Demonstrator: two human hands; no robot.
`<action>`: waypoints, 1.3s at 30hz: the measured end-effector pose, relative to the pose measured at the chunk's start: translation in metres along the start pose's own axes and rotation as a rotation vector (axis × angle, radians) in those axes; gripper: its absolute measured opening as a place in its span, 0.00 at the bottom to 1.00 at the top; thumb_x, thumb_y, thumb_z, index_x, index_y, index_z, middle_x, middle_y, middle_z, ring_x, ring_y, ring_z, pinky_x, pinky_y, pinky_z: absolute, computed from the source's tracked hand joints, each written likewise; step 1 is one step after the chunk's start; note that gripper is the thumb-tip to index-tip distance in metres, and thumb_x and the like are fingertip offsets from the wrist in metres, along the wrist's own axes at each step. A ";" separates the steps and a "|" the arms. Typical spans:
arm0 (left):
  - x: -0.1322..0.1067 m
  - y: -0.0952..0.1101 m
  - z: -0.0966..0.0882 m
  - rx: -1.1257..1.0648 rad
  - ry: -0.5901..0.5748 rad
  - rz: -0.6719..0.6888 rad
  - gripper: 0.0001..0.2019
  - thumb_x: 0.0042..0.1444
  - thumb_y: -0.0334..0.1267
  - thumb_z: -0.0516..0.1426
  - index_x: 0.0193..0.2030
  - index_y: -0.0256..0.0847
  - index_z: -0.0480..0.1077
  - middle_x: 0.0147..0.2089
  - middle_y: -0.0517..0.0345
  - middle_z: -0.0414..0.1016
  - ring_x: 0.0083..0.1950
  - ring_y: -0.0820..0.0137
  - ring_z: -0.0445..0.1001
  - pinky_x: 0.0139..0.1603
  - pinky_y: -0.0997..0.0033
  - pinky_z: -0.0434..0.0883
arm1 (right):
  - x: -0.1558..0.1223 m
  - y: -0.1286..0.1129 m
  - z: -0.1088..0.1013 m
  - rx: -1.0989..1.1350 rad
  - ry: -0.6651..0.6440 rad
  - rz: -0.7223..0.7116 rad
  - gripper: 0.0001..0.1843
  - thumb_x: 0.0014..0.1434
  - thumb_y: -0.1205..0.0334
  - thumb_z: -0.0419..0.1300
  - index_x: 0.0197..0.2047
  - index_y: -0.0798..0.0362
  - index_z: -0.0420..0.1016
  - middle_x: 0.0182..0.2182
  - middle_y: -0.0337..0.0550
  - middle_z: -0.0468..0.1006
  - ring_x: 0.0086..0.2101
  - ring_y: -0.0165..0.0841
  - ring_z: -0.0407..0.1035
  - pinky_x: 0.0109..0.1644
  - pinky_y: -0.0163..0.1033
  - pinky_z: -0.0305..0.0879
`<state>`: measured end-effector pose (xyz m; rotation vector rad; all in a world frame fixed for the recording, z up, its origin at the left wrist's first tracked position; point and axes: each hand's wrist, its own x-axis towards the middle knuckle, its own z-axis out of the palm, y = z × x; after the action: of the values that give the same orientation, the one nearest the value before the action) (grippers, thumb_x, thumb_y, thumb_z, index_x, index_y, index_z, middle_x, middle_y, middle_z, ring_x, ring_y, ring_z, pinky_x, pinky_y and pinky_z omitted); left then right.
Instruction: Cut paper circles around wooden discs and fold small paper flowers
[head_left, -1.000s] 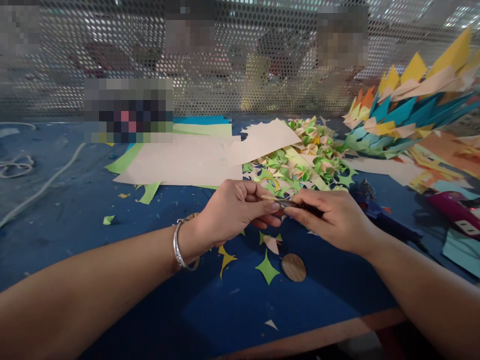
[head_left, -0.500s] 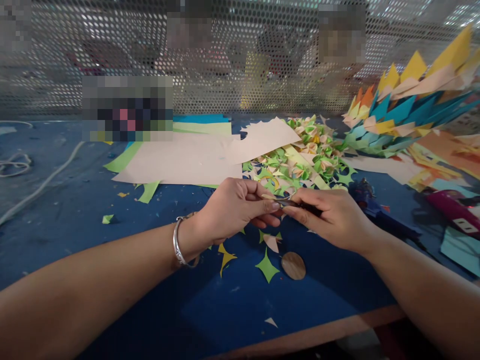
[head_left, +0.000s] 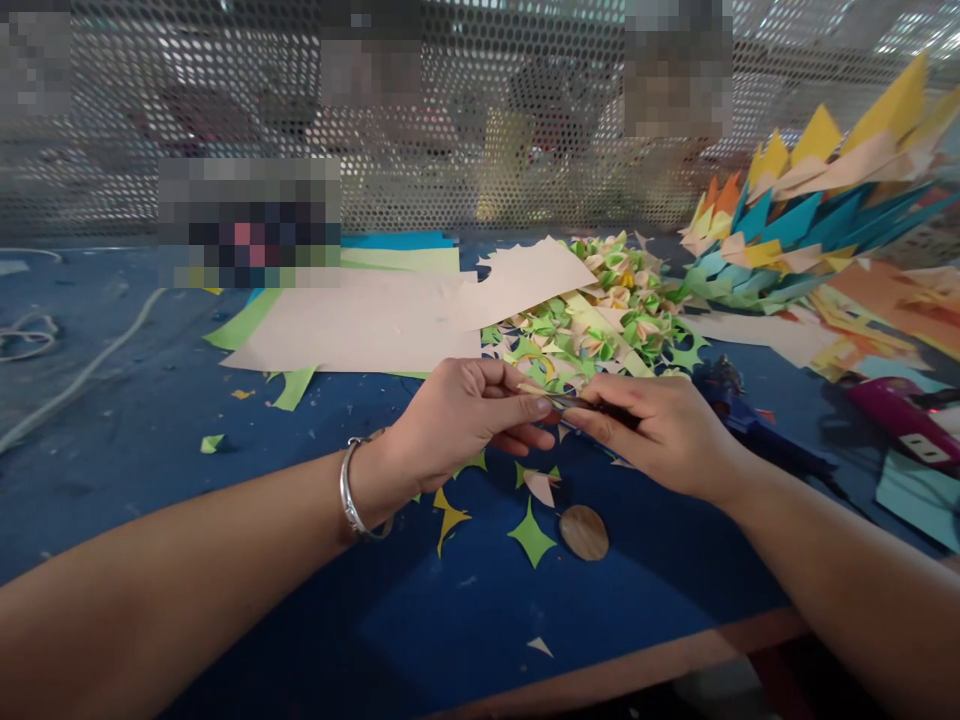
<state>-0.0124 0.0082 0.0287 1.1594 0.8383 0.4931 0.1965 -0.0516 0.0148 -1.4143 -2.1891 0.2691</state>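
Observation:
In front of me, over the blue table point(head_left: 300, 620), my two hands meet. My left hand point(head_left: 476, 405), with a silver bangle at the wrist, pinches a small pale paper piece point(head_left: 531, 390) between thumb and fingers. My right hand point(head_left: 660, 430) is closed on dark scissors point(head_left: 568, 401), their narrow tip pointing left at the paper and most of the handle hidden by the fingers. Below the hands lie a round brown wooden disc point(head_left: 584, 532), a green star-shaped scrap point(head_left: 532, 535) and a yellow scrap point(head_left: 450, 518).
Large pale paper sheets point(head_left: 352, 320) lie behind my hands, beside a heap of green and pink folded paper pieces point(head_left: 630, 320). At right are a blue glue gun point(head_left: 765, 430), a purple power strip point(head_left: 900, 420) and a spiky layered paper object point(head_left: 810, 220). A perforated metal screen point(head_left: 420, 170) stands behind.
The view has shifted slightly. The pale paper piece shows more clearly above my left fingers, by the scissors' tip. Both hands keep nearly the same place and grip.

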 end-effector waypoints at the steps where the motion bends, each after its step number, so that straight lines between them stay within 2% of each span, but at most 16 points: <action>1: 0.000 0.000 0.000 0.002 -0.003 0.006 0.04 0.57 0.30 0.63 0.31 0.35 0.73 0.30 0.56 0.82 0.29 0.73 0.81 0.28 0.80 0.73 | 0.000 0.000 0.000 0.001 0.003 -0.003 0.18 0.68 0.52 0.55 0.28 0.53 0.68 0.17 0.32 0.62 0.18 0.23 0.56 0.22 0.31 0.52; 7: 0.000 -0.002 0.001 0.014 -0.005 0.040 0.06 0.57 0.28 0.62 0.30 0.35 0.72 0.28 0.57 0.81 0.28 0.74 0.81 0.27 0.81 0.73 | 0.002 -0.002 -0.001 -0.006 -0.008 -0.025 0.18 0.68 0.53 0.55 0.29 0.53 0.68 0.18 0.32 0.63 0.18 0.23 0.57 0.22 0.31 0.52; 18: 0.001 -0.002 0.001 0.047 -0.018 0.045 0.06 0.58 0.30 0.62 0.30 0.35 0.73 0.28 0.56 0.81 0.29 0.72 0.81 0.29 0.79 0.74 | 0.001 -0.002 0.000 -0.018 0.009 -0.054 0.18 0.68 0.54 0.55 0.28 0.53 0.67 0.18 0.32 0.62 0.18 0.23 0.56 0.23 0.30 0.52; 22: 0.000 0.001 0.003 0.057 -0.023 0.030 0.07 0.58 0.28 0.62 0.29 0.35 0.73 0.25 0.58 0.79 0.28 0.74 0.80 0.29 0.79 0.74 | 0.002 -0.003 0.000 -0.019 0.014 -0.056 0.17 0.67 0.54 0.56 0.28 0.53 0.67 0.17 0.32 0.62 0.18 0.23 0.56 0.22 0.30 0.52; 33: 0.000 0.000 0.002 0.066 -0.022 0.023 0.05 0.57 0.28 0.62 0.30 0.36 0.73 0.25 0.58 0.79 0.28 0.73 0.80 0.30 0.77 0.74 | 0.001 -0.003 0.000 -0.034 -0.011 0.022 0.17 0.66 0.49 0.57 0.31 0.52 0.68 0.18 0.32 0.64 0.18 0.24 0.56 0.22 0.31 0.52; 39: 0.000 0.000 0.002 0.091 -0.004 0.031 0.05 0.57 0.29 0.62 0.30 0.36 0.73 0.26 0.58 0.79 0.29 0.73 0.80 0.30 0.78 0.74 | 0.001 -0.003 0.001 -0.030 -0.013 0.018 0.18 0.67 0.49 0.56 0.32 0.53 0.70 0.18 0.33 0.65 0.18 0.24 0.58 0.23 0.31 0.53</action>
<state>-0.0102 0.0070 0.0292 1.2583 0.8475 0.4818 0.1933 -0.0515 0.0161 -1.4532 -2.2006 0.2542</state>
